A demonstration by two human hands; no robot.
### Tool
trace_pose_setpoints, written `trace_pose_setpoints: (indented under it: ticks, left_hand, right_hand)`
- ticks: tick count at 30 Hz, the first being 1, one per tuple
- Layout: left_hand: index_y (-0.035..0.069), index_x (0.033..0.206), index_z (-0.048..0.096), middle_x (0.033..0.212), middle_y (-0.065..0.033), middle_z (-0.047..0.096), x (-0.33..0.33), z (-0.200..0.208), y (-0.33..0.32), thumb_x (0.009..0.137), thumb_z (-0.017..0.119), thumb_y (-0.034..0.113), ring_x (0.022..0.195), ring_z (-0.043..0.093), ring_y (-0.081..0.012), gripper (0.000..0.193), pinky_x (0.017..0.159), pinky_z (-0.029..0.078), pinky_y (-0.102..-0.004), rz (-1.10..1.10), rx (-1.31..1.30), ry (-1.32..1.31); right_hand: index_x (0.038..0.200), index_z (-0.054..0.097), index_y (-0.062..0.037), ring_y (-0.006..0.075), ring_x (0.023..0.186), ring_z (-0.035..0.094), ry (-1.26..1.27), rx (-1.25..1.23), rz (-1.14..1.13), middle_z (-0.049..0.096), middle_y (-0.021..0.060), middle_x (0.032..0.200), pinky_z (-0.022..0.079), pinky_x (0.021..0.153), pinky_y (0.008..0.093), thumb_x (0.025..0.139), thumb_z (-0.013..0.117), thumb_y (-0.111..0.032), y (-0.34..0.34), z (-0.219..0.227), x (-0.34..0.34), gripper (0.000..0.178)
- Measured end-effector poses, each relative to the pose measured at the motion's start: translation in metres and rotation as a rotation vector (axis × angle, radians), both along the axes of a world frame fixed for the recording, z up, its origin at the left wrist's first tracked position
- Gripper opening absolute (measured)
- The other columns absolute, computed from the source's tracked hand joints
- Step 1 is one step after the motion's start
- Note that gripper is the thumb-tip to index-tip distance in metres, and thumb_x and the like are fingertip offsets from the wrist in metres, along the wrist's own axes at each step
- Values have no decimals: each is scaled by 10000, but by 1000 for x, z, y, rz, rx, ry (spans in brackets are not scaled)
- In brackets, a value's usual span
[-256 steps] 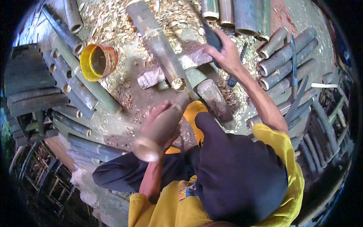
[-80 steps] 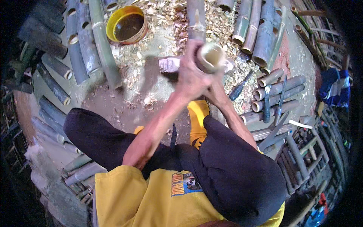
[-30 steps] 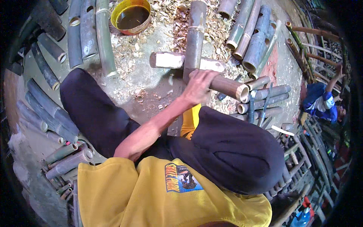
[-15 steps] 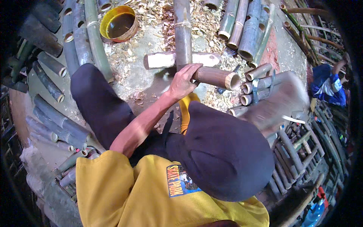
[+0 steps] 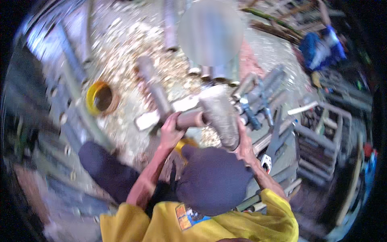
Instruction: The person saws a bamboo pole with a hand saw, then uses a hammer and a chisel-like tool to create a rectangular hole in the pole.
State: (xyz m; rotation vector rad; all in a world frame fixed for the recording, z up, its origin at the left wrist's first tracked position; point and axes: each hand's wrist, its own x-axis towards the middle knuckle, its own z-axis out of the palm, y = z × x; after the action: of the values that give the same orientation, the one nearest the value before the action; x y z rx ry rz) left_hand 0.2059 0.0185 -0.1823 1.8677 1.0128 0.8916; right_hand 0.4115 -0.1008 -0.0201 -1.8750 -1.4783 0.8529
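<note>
My left hand (image 5: 171, 131) is closed around a short brown bamboo tube (image 5: 191, 119), its fingers wrapped over the near end. A longer bamboo pole (image 5: 155, 88) runs away from that hand and rests across a pale split log (image 5: 148, 120). My right hand (image 5: 244, 145) grips the side of a thick grey-brown wooden block (image 5: 221, 117), rounded at its near end. The block is up against the tube's open right end; blur hides whether they touch. Where the fingers of my right hand wrap the block is partly hidden.
Wood chips (image 5: 125, 60) cover the ground. A yellow bucket (image 5: 93, 101) with dark liquid stands left. Bamboo tubes (image 5: 86, 117) lie along the left, others tied in a bundle (image 5: 262, 92) at right. Beyond are a bamboo rack (image 5: 318, 137) and a person in blue (image 5: 322, 50).
The view has swung, shifting the surroundings. My right hand has brought the wooden block in from the right to the tube's end. My left hand still holds the tube.
</note>
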Motion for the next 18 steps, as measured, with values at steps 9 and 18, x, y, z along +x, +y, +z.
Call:
trace_pose_setpoints:
  ticks: [9, 18]
  left_hand:
    - [26, 1166, 513, 1047, -169, 600, 21, -11, -21, 532, 755, -5, 962, 588, -345, 679, 833, 471, -398, 55, -124, -40]
    - [44, 1217, 458, 1130, -144, 551, 8, 18, 9, 502, 809, 103, 1040, 552, -269, 798, 892, 449, -353, -82, -126, -47]
  right_hand:
    - [1410, 197, -84, 407, 1094, 497, -108, -230, -209, 483, 287, 1193, 396, 927, 425, 696, 719, -312, -99, -55, 8, 913]
    - [1357, 358, -199, 414, 961, 534, -279, -502, -165, 558, 260, 1007, 434, 820, 463, 724, 658, -227, -145, -176, 9, 701]
